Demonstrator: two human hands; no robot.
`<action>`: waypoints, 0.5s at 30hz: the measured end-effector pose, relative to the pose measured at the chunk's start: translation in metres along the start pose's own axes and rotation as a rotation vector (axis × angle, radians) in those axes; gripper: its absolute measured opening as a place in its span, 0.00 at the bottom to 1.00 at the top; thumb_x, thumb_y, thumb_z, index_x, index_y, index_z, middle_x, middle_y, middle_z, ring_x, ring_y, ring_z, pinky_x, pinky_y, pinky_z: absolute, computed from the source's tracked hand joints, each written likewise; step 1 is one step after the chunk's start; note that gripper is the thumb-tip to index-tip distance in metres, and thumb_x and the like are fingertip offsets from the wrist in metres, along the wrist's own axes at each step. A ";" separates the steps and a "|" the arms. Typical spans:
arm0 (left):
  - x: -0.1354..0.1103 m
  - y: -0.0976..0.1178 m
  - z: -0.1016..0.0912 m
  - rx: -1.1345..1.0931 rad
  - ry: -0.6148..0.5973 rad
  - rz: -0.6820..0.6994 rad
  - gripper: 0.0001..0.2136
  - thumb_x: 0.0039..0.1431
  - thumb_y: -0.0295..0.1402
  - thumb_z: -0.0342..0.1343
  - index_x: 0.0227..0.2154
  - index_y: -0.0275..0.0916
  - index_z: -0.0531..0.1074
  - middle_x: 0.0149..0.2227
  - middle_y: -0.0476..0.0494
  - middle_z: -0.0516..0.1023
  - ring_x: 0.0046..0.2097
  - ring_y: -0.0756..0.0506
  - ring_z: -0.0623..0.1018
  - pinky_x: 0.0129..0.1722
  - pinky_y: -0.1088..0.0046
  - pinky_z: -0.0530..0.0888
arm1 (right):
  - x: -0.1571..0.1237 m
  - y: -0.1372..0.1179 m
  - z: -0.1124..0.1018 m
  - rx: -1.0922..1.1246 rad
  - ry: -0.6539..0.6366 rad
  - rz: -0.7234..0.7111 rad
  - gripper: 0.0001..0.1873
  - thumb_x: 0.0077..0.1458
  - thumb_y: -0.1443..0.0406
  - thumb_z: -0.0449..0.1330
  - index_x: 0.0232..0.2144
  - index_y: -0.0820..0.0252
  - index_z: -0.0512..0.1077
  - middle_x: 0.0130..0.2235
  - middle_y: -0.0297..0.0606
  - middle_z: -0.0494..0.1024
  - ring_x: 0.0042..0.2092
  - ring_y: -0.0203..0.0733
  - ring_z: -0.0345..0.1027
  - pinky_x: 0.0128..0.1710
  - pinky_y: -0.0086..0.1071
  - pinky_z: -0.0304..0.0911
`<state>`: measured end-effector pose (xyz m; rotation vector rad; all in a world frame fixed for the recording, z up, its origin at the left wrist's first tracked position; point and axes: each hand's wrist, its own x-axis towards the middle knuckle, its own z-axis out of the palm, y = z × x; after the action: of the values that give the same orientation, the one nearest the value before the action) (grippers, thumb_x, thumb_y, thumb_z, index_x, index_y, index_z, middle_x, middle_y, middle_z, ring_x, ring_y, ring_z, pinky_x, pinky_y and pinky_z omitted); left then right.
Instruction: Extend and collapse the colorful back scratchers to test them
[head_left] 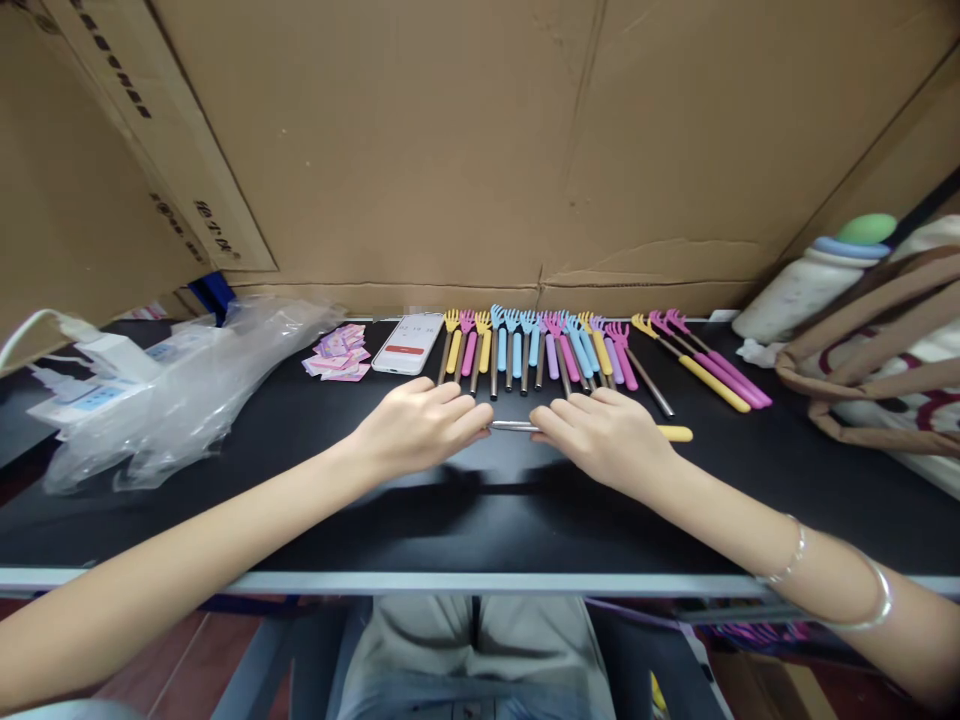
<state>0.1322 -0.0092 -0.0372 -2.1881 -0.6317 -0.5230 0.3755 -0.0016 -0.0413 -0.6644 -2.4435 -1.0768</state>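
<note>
Yellow-handled back scratcher (513, 426) lies level above the middle of the black tabletop (300, 520), roughly parallel to its front edge. Its left end is hidden in the left hand (424, 425), whose fingers are clamped around it. The right hand (607, 435) has its fingers curled tight on the shaft, and the yellow grip pokes out beyond it toward the right edge. A bare stretch of metal shows between the fists. Just beyond them, a row of colourful back scratchers (502, 350) runs along the back edge, with a phone (409, 344) beside its left end and pink cards (339, 354) next to that. Three extended scratchers (716, 384) lie toward the back right corner.
</note>
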 end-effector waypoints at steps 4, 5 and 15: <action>-0.013 -0.016 -0.002 0.044 -0.007 -0.014 0.12 0.66 0.34 0.47 0.25 0.40 0.66 0.20 0.51 0.68 0.26 0.50 0.69 0.27 0.73 0.58 | -0.012 0.021 0.003 -0.100 0.043 -0.043 0.17 0.64 0.62 0.51 0.23 0.59 0.68 0.19 0.30 0.66 0.24 0.33 0.55 0.30 0.30 0.45; -0.018 -0.023 -0.002 0.060 -0.023 -0.008 0.13 0.66 0.34 0.47 0.25 0.40 0.66 0.20 0.51 0.69 0.26 0.50 0.69 0.27 0.73 0.59 | -0.017 0.028 0.004 -0.120 0.035 -0.045 0.17 0.63 0.62 0.51 0.23 0.59 0.68 0.19 0.30 0.67 0.24 0.33 0.55 0.31 0.30 0.45; -0.095 -0.100 -0.023 0.308 -0.169 0.036 0.13 0.66 0.36 0.48 0.25 0.40 0.70 0.22 0.51 0.72 0.29 0.49 0.68 0.28 0.75 0.60 | -0.115 0.128 0.004 -0.200 -0.195 0.065 0.24 0.64 0.55 0.48 0.21 0.58 0.70 0.22 0.35 0.73 0.26 0.33 0.58 0.30 0.28 0.48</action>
<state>-0.0056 0.0045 -0.0181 -1.9589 -0.7102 -0.2059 0.5401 0.0465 -0.0298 -0.9454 -2.4748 -1.2966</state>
